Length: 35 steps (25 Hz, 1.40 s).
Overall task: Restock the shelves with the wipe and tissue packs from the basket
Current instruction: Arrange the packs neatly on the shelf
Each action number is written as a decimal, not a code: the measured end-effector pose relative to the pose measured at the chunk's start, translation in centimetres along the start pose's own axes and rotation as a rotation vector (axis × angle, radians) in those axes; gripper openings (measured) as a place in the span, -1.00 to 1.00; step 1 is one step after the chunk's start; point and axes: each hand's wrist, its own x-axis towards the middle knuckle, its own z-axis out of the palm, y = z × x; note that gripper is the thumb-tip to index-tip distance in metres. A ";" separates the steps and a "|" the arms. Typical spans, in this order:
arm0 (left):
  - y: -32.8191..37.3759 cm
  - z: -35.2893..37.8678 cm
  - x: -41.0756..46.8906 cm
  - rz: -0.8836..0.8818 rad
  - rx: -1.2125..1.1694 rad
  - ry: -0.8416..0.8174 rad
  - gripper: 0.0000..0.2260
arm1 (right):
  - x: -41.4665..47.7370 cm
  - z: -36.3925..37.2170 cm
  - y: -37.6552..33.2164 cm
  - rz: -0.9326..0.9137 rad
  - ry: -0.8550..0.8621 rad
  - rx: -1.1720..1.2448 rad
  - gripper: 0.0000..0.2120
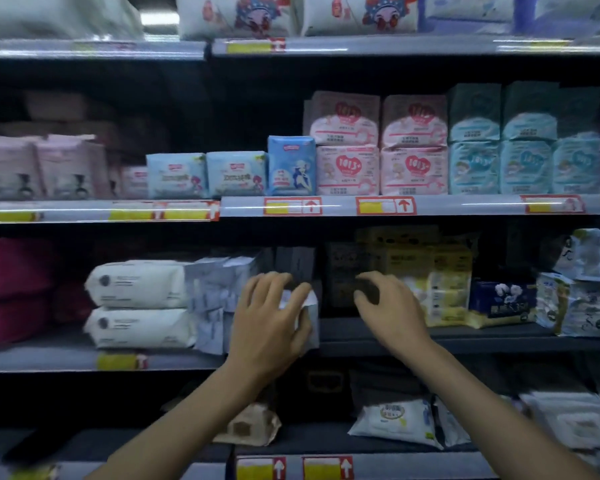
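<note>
My left hand (272, 320) grips the right end of a pale grey-white tissue pack (307, 308) standing at the front of the third shelf (482, 341), beside a row of similar grey packs (215, 296). Just to its right, my right hand (387, 306) hovers over the bare gap in the shelf with its fingers loosely curled, holding nothing. The basket is out of view.
Two white wipe packs (139, 303) lie stacked left of the grey row, pink packs (11, 292) further left. Yellow tissue packs (444, 285) and a dark blue pack (503, 299) stand right of the gap. The shelf above carries blue and pink packs. The bottom shelf holds loose wipe packs (395, 422).
</note>
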 end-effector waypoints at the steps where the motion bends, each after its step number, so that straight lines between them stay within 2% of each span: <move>1: -1.8 -0.6 -0.8 -0.010 0.056 -0.008 -0.70 | -0.4 1.6 -1.3 0.006 -0.019 0.028 -0.62; 4: -6.8 -1.3 -2.8 -0.063 0.206 -0.127 -0.50 | -1.8 7.0 -4.4 0.020 -0.041 0.042 -0.49; 6: -8.9 -1.0 -3.6 -0.111 0.234 -0.174 -0.37 | -2.6 10.0 -5.3 -0.042 -0.032 -0.055 -0.41; 9: -10.6 0.3 -4.2 -0.153 0.218 -0.174 -0.28 | -3.0 13.3 -5.6 -0.182 0.040 -0.226 -0.42; 11: -10.9 1.9 -4.5 -0.168 0.182 -0.147 -0.27 | -2.9 14.9 -5.5 -0.217 0.147 -0.224 -0.45; 14: -11.2 4.8 -4.9 -0.181 0.124 -0.062 -0.26 | -2.6 17.6 -5.7 -0.208 0.306 -0.129 -0.47; 18: -11.7 7.5 -5.3 -0.166 0.181 0.038 -0.27 | -1.7 20.6 -5.5 -0.192 0.467 -0.210 -0.52; 24: -11.2 6.9 -5.3 -0.181 0.205 0.004 -0.28 | -1.9 20.2 -5.5 -0.241 0.472 -0.226 -0.53; 26: -10.5 5.8 -5.2 -0.171 0.209 0.006 -0.30 | -2.0 19.1 -5.4 -0.307 0.454 -0.171 -0.54; 29: -9.4 5.6 -4.4 -0.061 0.178 0.039 -0.38 | -1.1 18.2 -4.8 -0.461 0.480 -0.087 -0.55; 35: -10.2 9.3 -4.3 -0.003 0.152 0.086 -0.49 | 0.4 20.4 -3.8 -0.527 0.562 -0.245 -0.57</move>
